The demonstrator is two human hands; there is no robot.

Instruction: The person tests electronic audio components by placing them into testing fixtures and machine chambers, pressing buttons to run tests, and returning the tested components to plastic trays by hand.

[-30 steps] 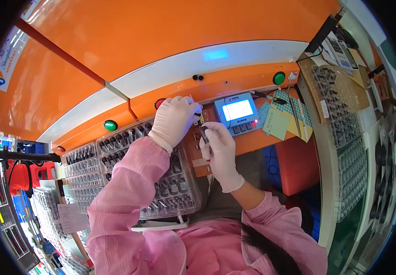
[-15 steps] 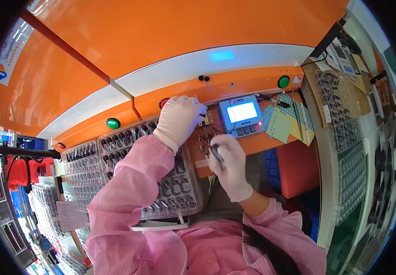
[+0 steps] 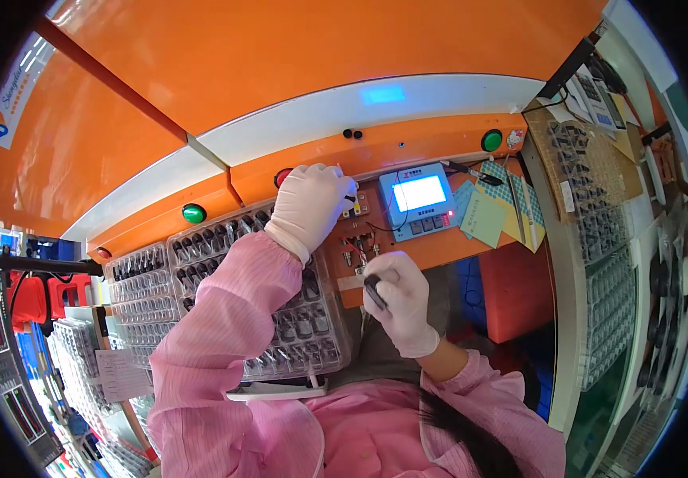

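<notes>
My left hand [image 3: 310, 205], in a white glove, reaches over the plastic tray to a small fixture [image 3: 357, 209] at the back of the orange bench. Its fingers are curled together, and a bit of something dark shows at their tips, too small to name. Nearer to my body, my right hand [image 3: 401, 307], also gloved, is closed around a small black oblong part [image 3: 374, 292]. Just beyond that hand lies a metal fixture [image 3: 357, 248] with red wires. A light-blue tester [image 3: 417, 199] with a lit screen stands to the right of the fixtures.
Clear plastic trays [image 3: 300, 368] with black parts in their pockets lie at the left. Several more trays [image 3: 605, 319] line the right side. Paper notes [image 3: 486, 221] and tweezers [image 3: 517, 209] lie right of the tester. A green button [image 3: 194, 213] sits on the orange panel.
My right hand has drawn back from the wired fixture toward my body, still holding the black part, which shows more plainly. My left hand has stayed nearly in place.
</notes>
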